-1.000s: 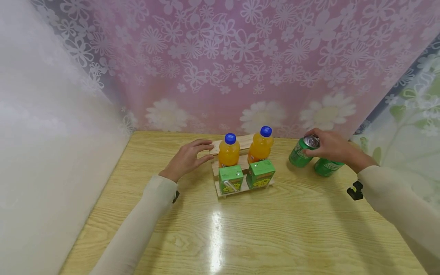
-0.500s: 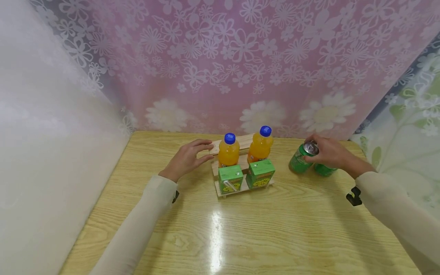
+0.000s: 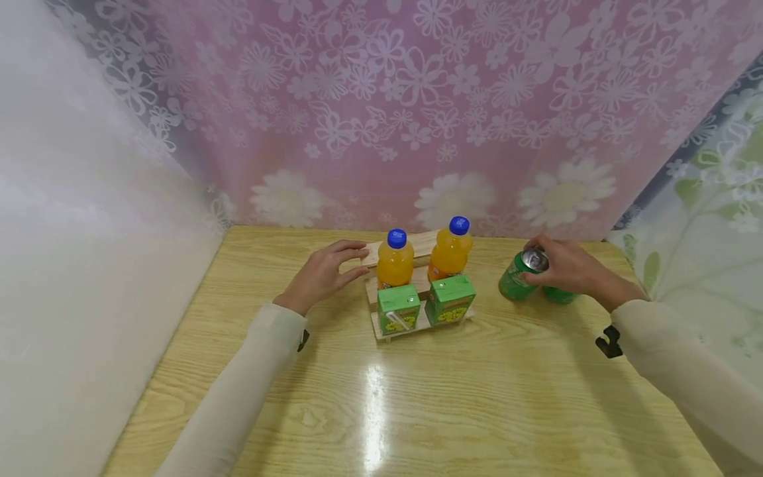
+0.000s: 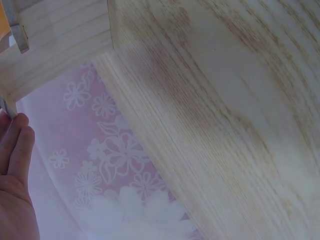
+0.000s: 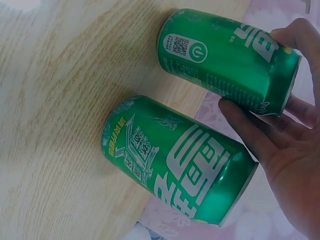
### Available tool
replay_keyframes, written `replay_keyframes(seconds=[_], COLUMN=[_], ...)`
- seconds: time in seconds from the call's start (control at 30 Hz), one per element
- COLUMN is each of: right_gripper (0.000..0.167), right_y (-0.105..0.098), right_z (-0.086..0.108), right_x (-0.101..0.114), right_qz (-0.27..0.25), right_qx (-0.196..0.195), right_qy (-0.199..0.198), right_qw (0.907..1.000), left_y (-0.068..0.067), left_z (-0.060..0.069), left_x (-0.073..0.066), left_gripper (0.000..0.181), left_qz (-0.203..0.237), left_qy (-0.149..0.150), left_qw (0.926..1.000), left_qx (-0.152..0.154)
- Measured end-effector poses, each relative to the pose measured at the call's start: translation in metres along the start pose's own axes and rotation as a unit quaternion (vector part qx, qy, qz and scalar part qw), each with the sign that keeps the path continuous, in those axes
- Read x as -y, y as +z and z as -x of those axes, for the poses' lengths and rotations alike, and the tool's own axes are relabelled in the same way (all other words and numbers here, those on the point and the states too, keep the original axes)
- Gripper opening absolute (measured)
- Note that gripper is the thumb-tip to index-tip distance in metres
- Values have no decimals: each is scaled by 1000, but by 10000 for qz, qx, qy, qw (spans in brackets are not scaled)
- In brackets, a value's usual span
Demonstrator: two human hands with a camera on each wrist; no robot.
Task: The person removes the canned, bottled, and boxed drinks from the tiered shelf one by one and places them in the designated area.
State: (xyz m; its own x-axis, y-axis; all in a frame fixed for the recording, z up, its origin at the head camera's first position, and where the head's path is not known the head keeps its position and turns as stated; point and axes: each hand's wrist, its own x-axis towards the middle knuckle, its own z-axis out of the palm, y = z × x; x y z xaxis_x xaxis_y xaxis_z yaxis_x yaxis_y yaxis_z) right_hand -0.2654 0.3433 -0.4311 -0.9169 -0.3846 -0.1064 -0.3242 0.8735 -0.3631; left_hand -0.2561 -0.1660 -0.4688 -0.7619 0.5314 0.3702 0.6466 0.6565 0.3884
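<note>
R hand (image 3: 566, 268) grips can (image 3: 514, 281) near its top, right of rack (image 3: 420, 245); L hand (image 3: 322, 275), fingers loose, touches rack edge. Prob. best: firm pinch, can level, clear of 2nd can (image 5: 175, 160); L light, so rack doesn't tip.

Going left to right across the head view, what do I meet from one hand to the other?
Left hand, first orange drink bottle, second orange drink bottle, gripped green can, right hand.

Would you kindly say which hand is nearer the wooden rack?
Left: the left hand touches the wooden rack at its left end; the right hand holds a can farther right.
</note>
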Motion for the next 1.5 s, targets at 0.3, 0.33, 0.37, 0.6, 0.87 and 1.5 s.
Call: replay_keyframes(seconds=[0.3, 0.33, 0.37, 0.6, 0.87, 1.5], right_gripper=[68, 68, 68, 85, 83, 82], right_y=[5, 5, 6, 4, 6, 27], right_z=[2, 2, 3, 6, 2, -23], right_x=[3, 4, 4, 12, 33, 92], right_qz=[147, 152, 163, -199, -918, -2749], right_qx=[-123, -132, -137, -216, -654, -968], right_qy=[-84, -108, -141, -119, -175, -978], right_qw=[9998, 9997, 9997, 9995, 9935, 9516], left_y=[0, 0, 1, 2, 2, 2], left_z=[1, 1, 1, 1, 2, 1], left_x=[2, 2, 2, 2, 2, 4], left_gripper=[44, 44, 44, 43, 44, 46], left_qz=[23, 19, 16, -11, 91, 138], left_qy=[23, 22, 14, -20, -27, -56], left_qw=[10000, 10000, 10000, 10000, 10000, 9999], left_qx=[-49, -49, -45, -24, 13, 67])
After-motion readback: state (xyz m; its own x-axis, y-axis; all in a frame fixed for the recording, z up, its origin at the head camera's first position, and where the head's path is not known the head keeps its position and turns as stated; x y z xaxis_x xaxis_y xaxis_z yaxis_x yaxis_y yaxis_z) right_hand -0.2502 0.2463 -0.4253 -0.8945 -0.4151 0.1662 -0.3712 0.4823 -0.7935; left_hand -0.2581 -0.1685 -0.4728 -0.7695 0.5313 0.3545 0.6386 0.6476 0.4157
